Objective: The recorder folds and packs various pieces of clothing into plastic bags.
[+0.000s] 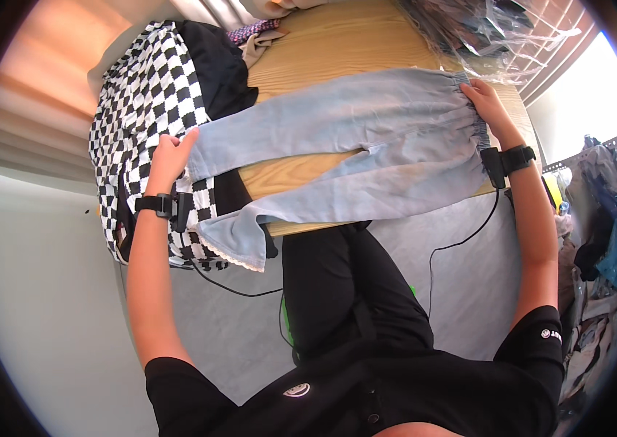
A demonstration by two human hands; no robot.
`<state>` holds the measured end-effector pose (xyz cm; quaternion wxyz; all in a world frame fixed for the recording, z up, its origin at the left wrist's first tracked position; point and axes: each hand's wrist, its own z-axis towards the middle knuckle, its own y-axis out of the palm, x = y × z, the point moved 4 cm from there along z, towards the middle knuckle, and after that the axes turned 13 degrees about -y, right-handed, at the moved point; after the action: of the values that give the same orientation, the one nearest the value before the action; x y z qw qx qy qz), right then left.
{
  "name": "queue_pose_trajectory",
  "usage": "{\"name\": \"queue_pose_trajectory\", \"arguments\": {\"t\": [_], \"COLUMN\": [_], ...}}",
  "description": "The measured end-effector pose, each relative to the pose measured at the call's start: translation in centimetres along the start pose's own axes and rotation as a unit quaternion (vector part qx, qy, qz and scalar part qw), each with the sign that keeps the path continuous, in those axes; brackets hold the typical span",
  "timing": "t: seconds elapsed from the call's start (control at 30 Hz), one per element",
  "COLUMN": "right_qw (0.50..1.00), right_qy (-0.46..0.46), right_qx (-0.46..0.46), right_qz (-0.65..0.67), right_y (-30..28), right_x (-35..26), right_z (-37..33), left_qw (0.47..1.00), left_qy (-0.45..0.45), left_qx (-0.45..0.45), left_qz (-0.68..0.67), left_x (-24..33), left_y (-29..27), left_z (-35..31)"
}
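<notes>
We have the light-blue trousers laid sideways over the wooden table, elastic waistband to the right; near leg's lace-trimmed hem droops past the table edge. Our left hand pinches the far leg's hem; right hand grips the waistband. Left: black-and-white checked cloth, black fabric beside it. Far right: clear plastic packages.

The person wears a black short-sleeved shirt with dark buttons, a pale chest emblem, white marking on the right sleeve, and black trousers. Black straps with small boxes and thin cables circle both wrists: left strap, right strap.
</notes>
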<state>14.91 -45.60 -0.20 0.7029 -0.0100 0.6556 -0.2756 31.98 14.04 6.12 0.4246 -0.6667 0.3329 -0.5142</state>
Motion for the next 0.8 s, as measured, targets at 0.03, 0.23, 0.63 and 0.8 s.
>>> {"name": "queue_pose_trajectory", "arguments": {"t": [0.03,0.23,0.63,0.8], "right_qw": [1.0,1.0,0.993,0.971], "right_qy": [0.002,0.01,0.037,-0.013], "right_qx": [0.003,0.009,0.051,0.108], "right_qz": [-0.002,0.013,-0.096,-0.214], "right_y": [0.1,0.1,-1.0,-3.0], "right_x": [-0.2,-0.6,0.3,0.2], "right_z": [-0.1,-0.5,0.1,-1.2], "left_qw": [0.998,0.938,0.94,0.952], "left_qy": [-0.04,0.045,0.156,0.274], "left_qx": [-0.038,-0.256,-0.11,0.138], "left_qz": [0.037,-0.229,-0.282,-0.018], "left_x": [0.5,2.4,1.5,2.8], "left_y": [-0.2,1.0,1.1,-0.4], "left_z": [-0.1,-1.2,1.1,-3.6]}}
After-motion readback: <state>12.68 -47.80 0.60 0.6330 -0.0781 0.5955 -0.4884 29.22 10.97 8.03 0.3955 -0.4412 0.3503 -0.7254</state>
